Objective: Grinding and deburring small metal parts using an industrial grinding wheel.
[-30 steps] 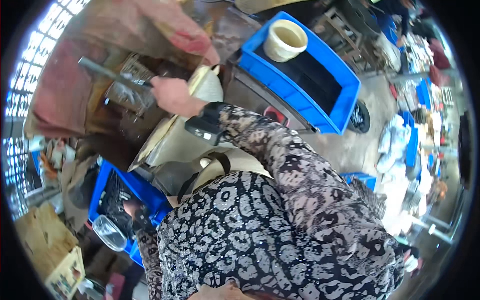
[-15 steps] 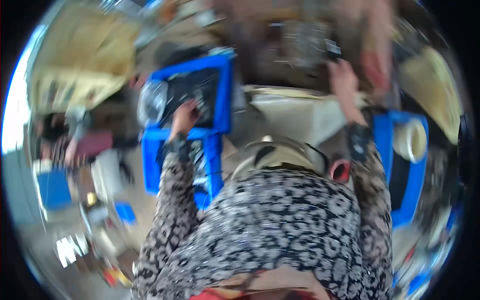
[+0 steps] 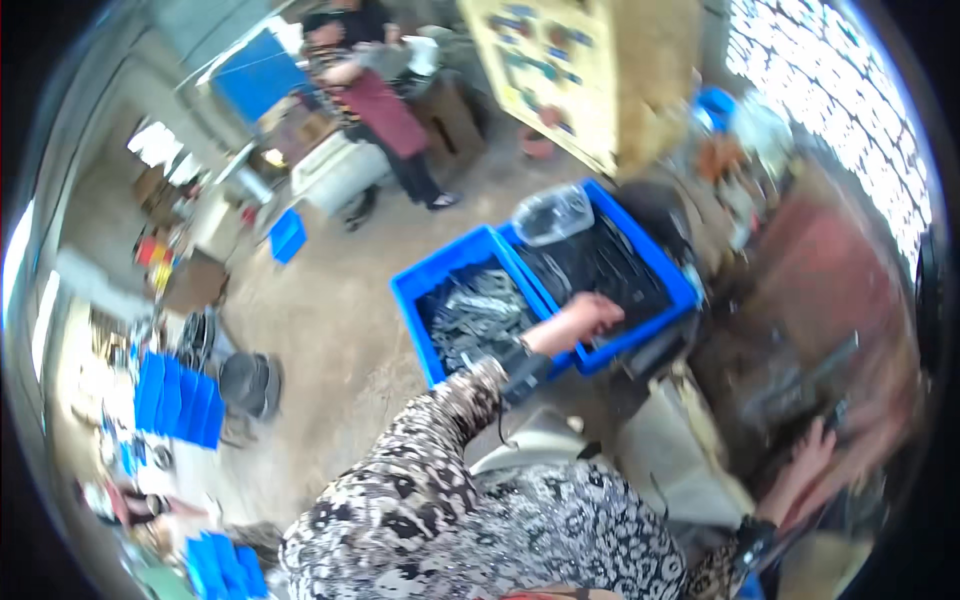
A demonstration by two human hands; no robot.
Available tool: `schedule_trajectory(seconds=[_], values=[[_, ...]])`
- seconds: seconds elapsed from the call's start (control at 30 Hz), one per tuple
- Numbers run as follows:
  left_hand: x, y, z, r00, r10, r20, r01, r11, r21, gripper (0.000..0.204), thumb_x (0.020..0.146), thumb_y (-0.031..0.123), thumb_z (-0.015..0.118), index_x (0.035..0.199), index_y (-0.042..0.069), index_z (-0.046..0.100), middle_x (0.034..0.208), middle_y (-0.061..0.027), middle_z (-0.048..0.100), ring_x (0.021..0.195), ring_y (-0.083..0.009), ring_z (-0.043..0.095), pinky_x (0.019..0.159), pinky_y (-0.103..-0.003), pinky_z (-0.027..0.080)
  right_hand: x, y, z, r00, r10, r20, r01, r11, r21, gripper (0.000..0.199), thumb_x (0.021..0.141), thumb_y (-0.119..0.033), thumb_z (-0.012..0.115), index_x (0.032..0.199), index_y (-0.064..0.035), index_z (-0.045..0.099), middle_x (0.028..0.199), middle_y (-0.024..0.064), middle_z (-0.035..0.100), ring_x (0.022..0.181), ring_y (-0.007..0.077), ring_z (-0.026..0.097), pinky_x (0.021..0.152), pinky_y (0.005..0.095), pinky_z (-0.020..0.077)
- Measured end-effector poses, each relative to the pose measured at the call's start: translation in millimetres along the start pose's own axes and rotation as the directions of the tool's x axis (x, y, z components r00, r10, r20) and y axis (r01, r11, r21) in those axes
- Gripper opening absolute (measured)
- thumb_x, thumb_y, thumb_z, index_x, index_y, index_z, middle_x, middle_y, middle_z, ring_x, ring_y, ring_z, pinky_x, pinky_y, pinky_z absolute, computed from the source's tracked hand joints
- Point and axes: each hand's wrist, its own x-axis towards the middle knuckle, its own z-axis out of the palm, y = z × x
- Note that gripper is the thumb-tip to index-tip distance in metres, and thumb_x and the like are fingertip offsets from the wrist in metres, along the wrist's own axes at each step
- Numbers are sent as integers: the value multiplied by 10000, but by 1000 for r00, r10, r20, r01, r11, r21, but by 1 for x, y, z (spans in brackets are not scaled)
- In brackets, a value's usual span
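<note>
My left hand (image 3: 597,312) is over the near side of a blue bin (image 3: 682,292) holding thin dark strip-like parts (image 3: 612,255). Its fingers look curled together; whatever is between them is too small to make out. A clear plastic container (image 3: 553,214) rests on that bin's far corner. Beside it, a second blue bin (image 3: 415,318) holds many grey and black pieces (image 3: 475,312). Off to the right, my right hand (image 3: 812,452) is closed around a small dark piece (image 3: 838,412) near the blurred machine. Its exact kind is unclear.
A reddish, motion-blurred machine (image 3: 815,265) fills the right side. A pale board (image 3: 668,445) lies between it and me. A tall yellowish cabinet (image 3: 640,90) stands behind the bins. Another person (image 3: 375,100) stands at the back; blue stacked bins (image 3: 180,400) are at far left.
My view has swung left, so the bins now appear nearer the middle and my right hand nearer the right rim. My left hand remains over the bin of dark strips.
</note>
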Motion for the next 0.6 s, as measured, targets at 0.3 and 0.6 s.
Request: schedule_trajectory(seconds=[0.3, 0.6], values=[[-34, -15, 6, 996, 85, 2, -85, 996, -17, 274, 915, 338, 577, 950, 85, 679, 645, 52, 514, 567, -44, 437, 479, -210, 309, 92, -74, 57, 745, -651, 145, 573, 515, -637, 530, 908, -423, 582, 1222, 3, 559, 1121, 202, 636, 974, 367, 607, 828, 418, 461], [-53, -35, -15, 983, 54, -174, -59, 998, -24, 274, 928, 324, 542, 1003, 104, 687, 676, 45, 550, 578, -53, 458, 501, -211, 348, 97, -106, 99, 813, -511, 277, 509, 394, -765, 508, 938, -425, 523, 1235, -12, 544, 1131, 246, 606, 1000, 424, 576, 832, 447, 456]])
